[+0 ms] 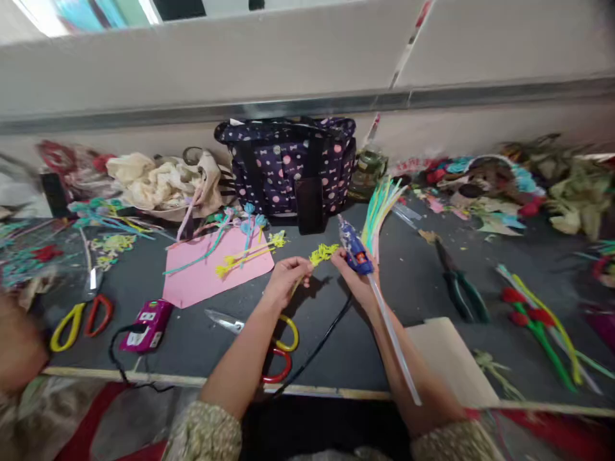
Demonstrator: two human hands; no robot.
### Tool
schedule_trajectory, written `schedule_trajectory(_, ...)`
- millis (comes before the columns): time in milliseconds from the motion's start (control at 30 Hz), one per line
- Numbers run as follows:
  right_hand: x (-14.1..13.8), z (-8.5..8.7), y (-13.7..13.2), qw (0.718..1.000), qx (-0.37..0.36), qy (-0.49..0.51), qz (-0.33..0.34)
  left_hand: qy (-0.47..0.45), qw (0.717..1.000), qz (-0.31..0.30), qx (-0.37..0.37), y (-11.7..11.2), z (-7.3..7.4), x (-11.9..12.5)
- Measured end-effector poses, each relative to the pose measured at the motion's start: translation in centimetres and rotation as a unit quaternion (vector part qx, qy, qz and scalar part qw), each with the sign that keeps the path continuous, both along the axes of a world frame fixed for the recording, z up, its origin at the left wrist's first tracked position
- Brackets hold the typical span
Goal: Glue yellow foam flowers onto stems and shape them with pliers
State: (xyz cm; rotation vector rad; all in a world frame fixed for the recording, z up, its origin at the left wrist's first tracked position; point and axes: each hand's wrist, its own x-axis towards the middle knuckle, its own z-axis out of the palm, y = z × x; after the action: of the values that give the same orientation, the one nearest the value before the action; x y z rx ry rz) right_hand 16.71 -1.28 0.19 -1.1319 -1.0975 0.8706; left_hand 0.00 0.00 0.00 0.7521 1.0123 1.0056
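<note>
My left hand (284, 279) pinches a yellow pipe-cleaner flower (323, 253) by its stem, just above the dark table (413, 282). My right hand (356, 279) grips a blue hot glue gun (354, 248), nozzle pointing away toward the flower, with a clear glue stick (394, 339) running back over my forearm. The gun's black cord (317, 349) trails toward the table's near edge. Both hands sit close together at the table's middle.
A pink paper sheet (202, 275) with several finished flowers lies to the left. Scissors (273, 339) rest under my left arm, more scissors (79, 317) and a pink device (147, 325) farther left. A polka-dot bag (288, 166) stands behind. Green pliers (461, 285), cardboard (446, 358) and red-tipped stems (533, 320) lie right.
</note>
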Motion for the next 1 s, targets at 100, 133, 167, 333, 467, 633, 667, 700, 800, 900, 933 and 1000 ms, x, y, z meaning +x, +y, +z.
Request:
schedule_trajectory(100, 0.1, 0.2, 0.0, 1.000, -0.006, 0.016, -0.018, -0.011, 1.000, 0.004, 0.000, -0.2, 0.1, 0.0)
schedule_trajectory(133, 0.1, 0.2, 0.0, 1.000, -0.007, 0.019, -0.021, -0.017, 1.000, 0.008, 0.004, -0.2, 0.2, 0.0)
schedule_trajectory(167, 0.1, 0.3, -0.1, 0.999, -0.007, 0.021, -0.022, -0.025, 1.000, 0.013, 0.009, -0.2, 0.2, 0.0)
schedule_trajectory(333, 0.0, 1.0, -0.3, 1.000, -0.013, 0.021, -0.013, -0.064, 0.994, 0.055, 0.063, -0.4, 0.6, -0.1)
schedule_trajectory(467, -0.1, 1.6, -0.5, 1.000, -0.014, 0.018, -0.008, -0.088, 0.989, 0.080, 0.087, -0.4, 0.7, -0.2)
schedule_trajectory(633, -0.2, 1.8, -0.7, 0.999, -0.025, 0.009, -0.019, -0.107, 0.988, 0.090, 0.066, -0.5, 0.7, -0.3)
schedule_trajectory(667, -0.2, 1.8, -0.7, 0.999, -0.026, 0.008, -0.020, -0.110, 0.988, 0.089, 0.064, -0.5, 0.7, -0.3)
schedule_trajectory(700, -0.2, 1.7, -0.7, 0.999, -0.028, 0.007, -0.021, -0.113, 0.988, 0.089, 0.062, -0.5, 0.7, -0.4)
schedule_trajectory(800, -0.1, 1.3, -0.5, 0.999, -0.037, -0.003, -0.030, -0.125, 0.986, 0.098, 0.053, -0.3, 0.6, -0.4)
schedule_trajectory(900, 0.1, 0.4, -0.2, 0.998, -0.045, -0.015, -0.030, -0.143, 0.982, 0.120, 0.026, 0.0, 0.5, -0.5)
schedule_trajectory(933, 0.2, 0.1, -0.1, 0.998, -0.049, -0.019, -0.025, -0.150, 0.980, 0.129, 0.015, 0.1, 0.4, -0.6)
schedule_trajectory(1000, 0.2, -0.3, 0.1, 0.998, -0.066, -0.019, -0.012, -0.166, 0.976, 0.141, -0.006, 0.4, 0.2, -0.8)
